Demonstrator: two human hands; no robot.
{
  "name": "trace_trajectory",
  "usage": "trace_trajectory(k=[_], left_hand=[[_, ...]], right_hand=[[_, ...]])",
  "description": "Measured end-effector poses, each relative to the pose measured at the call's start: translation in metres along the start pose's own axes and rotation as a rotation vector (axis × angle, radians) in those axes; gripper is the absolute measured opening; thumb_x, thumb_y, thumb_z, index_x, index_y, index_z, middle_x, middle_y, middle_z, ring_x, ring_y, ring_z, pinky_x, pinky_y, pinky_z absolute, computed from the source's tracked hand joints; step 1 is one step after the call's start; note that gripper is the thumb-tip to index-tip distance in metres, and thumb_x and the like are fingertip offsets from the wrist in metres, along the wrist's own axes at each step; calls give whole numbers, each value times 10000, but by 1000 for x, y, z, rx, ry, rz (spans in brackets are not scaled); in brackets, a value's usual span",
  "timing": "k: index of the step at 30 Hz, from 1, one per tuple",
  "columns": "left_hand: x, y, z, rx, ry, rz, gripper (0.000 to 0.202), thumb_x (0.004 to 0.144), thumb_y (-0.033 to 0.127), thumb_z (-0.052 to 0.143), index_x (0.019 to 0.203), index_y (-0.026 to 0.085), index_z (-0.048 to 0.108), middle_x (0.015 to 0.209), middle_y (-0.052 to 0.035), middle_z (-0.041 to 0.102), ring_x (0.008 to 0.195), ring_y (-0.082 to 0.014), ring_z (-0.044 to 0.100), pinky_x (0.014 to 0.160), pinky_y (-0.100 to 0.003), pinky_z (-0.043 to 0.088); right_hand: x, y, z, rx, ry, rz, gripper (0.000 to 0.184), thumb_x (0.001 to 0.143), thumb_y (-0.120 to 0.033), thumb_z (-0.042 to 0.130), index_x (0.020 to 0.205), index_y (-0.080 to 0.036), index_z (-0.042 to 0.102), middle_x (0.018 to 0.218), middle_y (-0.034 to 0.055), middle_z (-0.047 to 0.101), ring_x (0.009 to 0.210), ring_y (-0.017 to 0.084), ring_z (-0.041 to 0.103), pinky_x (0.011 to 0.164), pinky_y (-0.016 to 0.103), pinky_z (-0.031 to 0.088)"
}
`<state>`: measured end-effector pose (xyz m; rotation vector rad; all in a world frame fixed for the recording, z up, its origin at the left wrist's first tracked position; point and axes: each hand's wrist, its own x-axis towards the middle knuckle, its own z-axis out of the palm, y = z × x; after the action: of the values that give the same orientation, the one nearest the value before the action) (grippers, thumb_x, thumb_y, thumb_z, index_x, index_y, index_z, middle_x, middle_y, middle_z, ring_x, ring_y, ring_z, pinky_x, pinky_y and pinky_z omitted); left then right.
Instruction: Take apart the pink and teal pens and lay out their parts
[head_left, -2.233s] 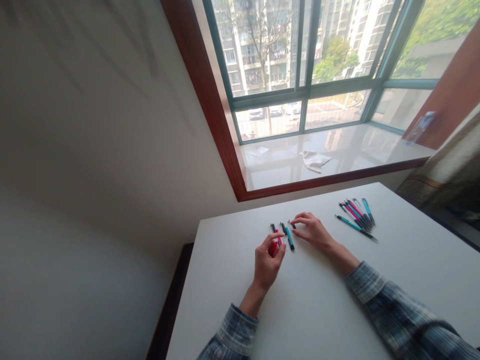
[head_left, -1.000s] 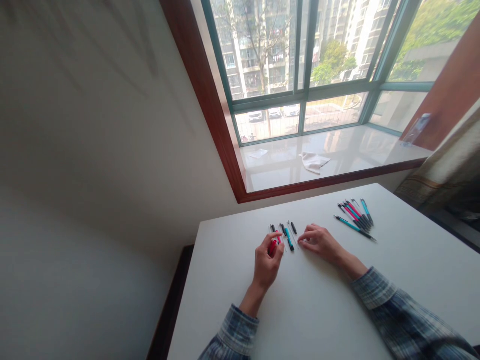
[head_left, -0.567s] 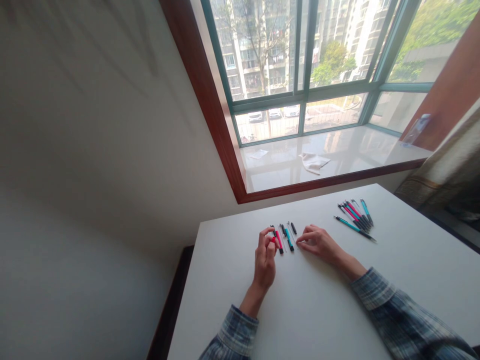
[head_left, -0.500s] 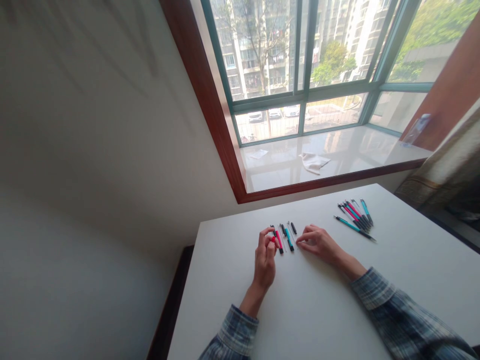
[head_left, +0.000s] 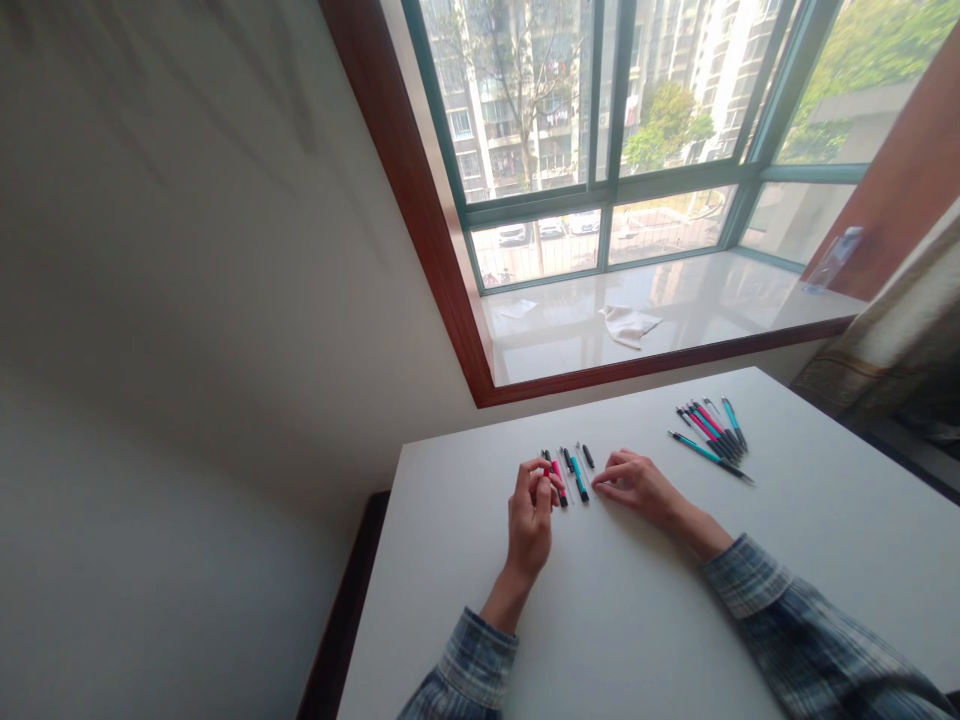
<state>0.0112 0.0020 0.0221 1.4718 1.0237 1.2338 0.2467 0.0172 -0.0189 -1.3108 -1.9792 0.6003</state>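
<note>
On the white table (head_left: 645, 620) lies a short row of pen parts (head_left: 576, 470): pink, teal and black barrels and a thin refill. My left hand (head_left: 531, 512) rests just left of the row, fingers curled with the tips at a pink pen barrel (head_left: 558, 482). My right hand (head_left: 637, 484) lies on the table right of the row, fingers bent and pinched together near the thin refill; what they hold, if anything, is too small to tell.
A bunch of several whole pink, teal and black pens (head_left: 712, 432) lies at the table's far right. Beyond the table a glossy windowsill (head_left: 675, 310) holds a crumpled white cloth (head_left: 628, 322). A curtain (head_left: 892, 350) hangs at the right.
My right hand drew back from the far end of the row toward me. My left hand set the pink part down into the row and now rests with its fingertips on it.
</note>
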Motion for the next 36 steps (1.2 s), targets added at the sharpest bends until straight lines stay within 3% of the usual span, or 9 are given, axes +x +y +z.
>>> trace_trajectory(k=[4, 7, 9, 13, 15, 19, 23, 27, 36], left_hand=[[2, 5, 0, -136, 48, -68, 245, 987, 444, 600, 1092, 223, 581, 894, -48, 756, 765, -164, 650, 785, -297, 510], [3, 7, -1, -279, 100, -143, 283, 931, 448, 691, 1065, 211, 611, 901, -63, 770, 787, -169, 670, 808, -311, 531], [4, 7, -1, -389, 132, -182, 301, 884, 436, 753, 1030, 203, 631, 944, -66, 763, 777, -156, 669, 780, -298, 544], [5, 6, 1, -514, 177, -212, 292, 790, 371, 852, 913, 187, 662, 943, -29, 713, 797, -143, 678, 780, -287, 574], [5, 5, 1, -530, 193, -229, 290, 761, 352, 876, 875, 179, 673, 888, -11, 694, 794, -139, 681, 813, -300, 585], [6, -1, -1, -492, 215, -283, 311, 726, 367, 902, 862, 158, 715, 845, -23, 715, 770, -136, 687, 812, -283, 585], [6, -6, -3, -433, 143, -321, 329, 723, 380, 904, 901, 145, 758, 840, -45, 742, 756, -143, 694, 817, -287, 580], [3, -7, 1, -395, 33, -361, 330, 733, 376, 899, 919, 153, 742, 817, -48, 749, 769, -158, 703, 795, -283, 567], [1, 0, 6, -379, -67, -428, 320, 724, 372, 901, 873, 167, 706, 785, -36, 743, 767, -165, 701, 786, -280, 554]], right_hand=[[1, -6, -4, 60, 114, 1, 195, 949, -373, 660, 927, -265, 822, 813, 47, 684, 770, 205, 633, 738, 338, 497], [-1, -26, -3, 147, 178, 1, 193, 951, -398, 664, 995, -248, 776, 822, 36, 678, 762, 197, 633, 717, 328, 506], [-4, -45, 3, 229, 179, -11, 222, 930, -407, 700, 1083, -248, 723, 859, 30, 694, 790, 198, 647, 760, 337, 528], [-12, -76, 24, 378, 108, -19, 483, 833, -373, 806, 1242, -257, 576, 921, 19, 739, 770, 189, 677, 749, 333, 572], [-15, -82, 31, 430, 140, 5, 400, 865, -342, 772, 1199, -249, 571, 883, 13, 744, 749, 184, 686, 745, 330, 580], [-15, -80, 31, 482, 256, 65, 139, 931, -347, 695, 970, -216, 669, 829, 31, 729, 750, 189, 685, 751, 329, 571], [-12, -72, 23, 588, 352, 152, 210, 935, -408, 694, 932, -199, 713, 880, 56, 725, 826, 210, 677, 771, 330, 554], [-7, -64, 18, 722, 416, 243, 266, 907, -456, 727, 938, -192, 717, 811, 29, 680, 740, 178, 616, 669, 288, 505], [-3, -61, 11, 865, 385, 255, 295, 908, -482, 728, 947, -189, 725, 688, -5, 621, 658, 150, 539, 646, 283, 463]])
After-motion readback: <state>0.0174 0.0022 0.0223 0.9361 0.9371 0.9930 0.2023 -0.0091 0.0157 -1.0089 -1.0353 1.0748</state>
